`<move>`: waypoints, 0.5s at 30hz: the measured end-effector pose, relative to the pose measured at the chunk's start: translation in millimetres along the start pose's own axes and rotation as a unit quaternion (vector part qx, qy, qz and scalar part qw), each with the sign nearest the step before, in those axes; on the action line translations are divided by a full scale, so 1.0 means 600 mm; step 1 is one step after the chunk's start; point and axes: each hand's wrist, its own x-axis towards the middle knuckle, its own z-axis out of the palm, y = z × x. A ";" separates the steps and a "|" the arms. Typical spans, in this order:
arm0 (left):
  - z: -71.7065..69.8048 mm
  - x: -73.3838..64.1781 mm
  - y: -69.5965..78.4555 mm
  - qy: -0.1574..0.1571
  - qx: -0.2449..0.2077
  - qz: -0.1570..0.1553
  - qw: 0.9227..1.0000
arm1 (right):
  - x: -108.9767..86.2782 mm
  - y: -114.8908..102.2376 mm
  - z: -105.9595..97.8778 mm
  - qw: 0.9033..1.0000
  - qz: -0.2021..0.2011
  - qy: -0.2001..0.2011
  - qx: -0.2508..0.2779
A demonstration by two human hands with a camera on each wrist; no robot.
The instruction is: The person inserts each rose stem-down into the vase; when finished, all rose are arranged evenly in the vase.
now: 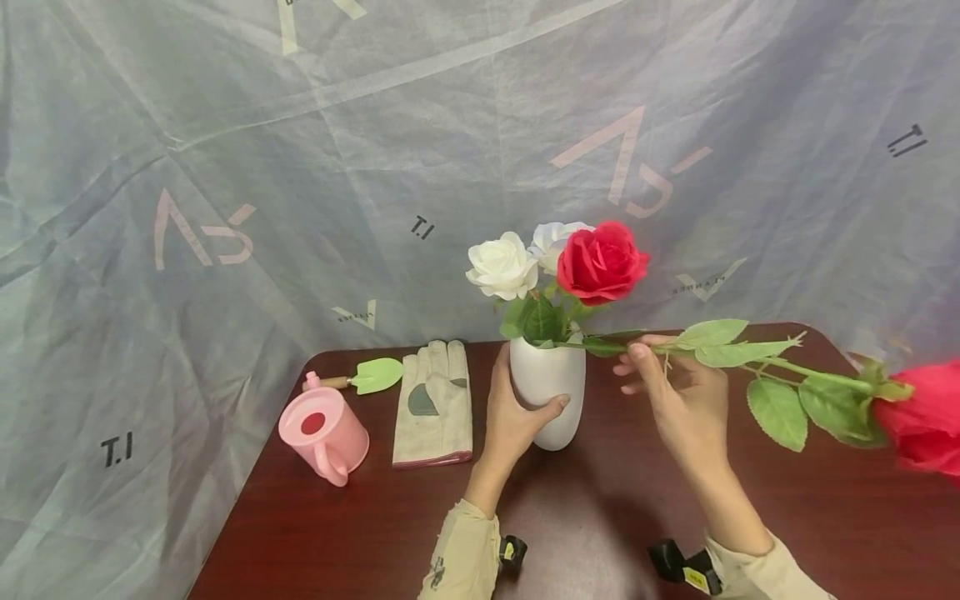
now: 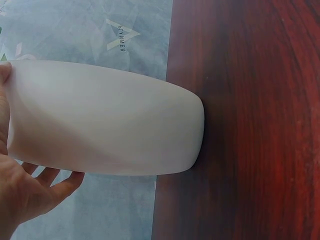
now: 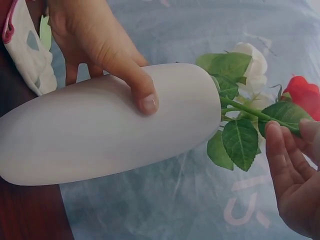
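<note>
A white vase (image 1: 551, 396) stands on the dark red table, and my left hand (image 1: 512, 421) grips its left side with the thumb across the front. Two white roses (image 1: 502, 267) and a red rose (image 1: 602, 263) rise from its mouth among green leaves (image 3: 240, 144). To the right of the vase, my right hand (image 1: 690, 404) pinches the green stem of another red rose (image 1: 922, 421) between thumb and fingertips. That rose lies nearly level, its bloom cut off by the right edge of the head view. Its lower stem (image 3: 245, 107) reaches the vase mouth in the right wrist view.
Left of the vase lies a pair of cloth gardening gloves (image 1: 435, 417). Beyond them are a small green trowel (image 1: 377, 376) and a pink watering can (image 1: 333, 429) near the table's left edge. A grey printed cloth (image 1: 337, 183) hangs behind the table.
</note>
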 end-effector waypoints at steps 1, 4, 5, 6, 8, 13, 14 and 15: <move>0.000 0.000 0.000 -0.001 0.000 0.000 1.000 | 0.001 0.000 0.001 1.000 0.000 -0.001 0.004; -0.001 0.000 0.001 -0.003 -0.005 0.001 1.000 | 0.005 0.001 0.004 1.000 0.008 0.002 0.029; -0.001 0.000 0.001 -0.004 -0.006 0.000 1.000 | 0.006 0.001 0.005 0.999 0.011 0.003 0.042; -0.001 0.000 0.001 -0.004 -0.007 0.001 1.000 | 0.008 0.001 0.005 0.998 0.015 0.006 0.059; -0.001 0.000 0.002 -0.004 -0.007 0.002 1.000 | 0.011 0.001 0.006 0.996 0.019 0.010 0.086; -0.002 0.000 0.001 -0.001 -0.008 0.004 1.000 | 0.019 0.004 0.006 0.995 0.020 0.016 0.094; -0.002 0.000 0.001 0.000 -0.010 0.007 1.000 | 0.020 0.005 0.006 0.996 0.018 0.014 0.090; -0.002 0.000 0.001 0.000 -0.010 0.005 1.000 | 0.022 0.006 0.007 0.996 0.017 0.013 0.088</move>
